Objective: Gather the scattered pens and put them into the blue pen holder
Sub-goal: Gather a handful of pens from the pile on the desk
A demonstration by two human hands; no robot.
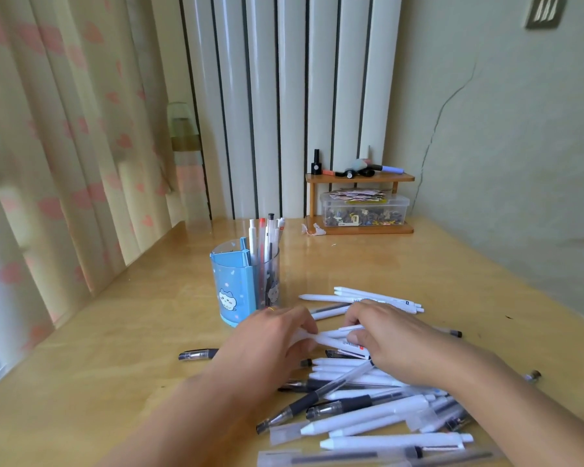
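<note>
Both my forearms bare, no sleeves in view up to the frame edge. My left hand [270, 335]: thin gold ring [272, 309] on one finger, which finger unclear from blur. My right hand [390, 335]: nothing worn, no ring, no watch or band at the wrist. Nails short, thumbnail shows, unpainted as far as the blur lets me tell. No gloves either hand.
</note>
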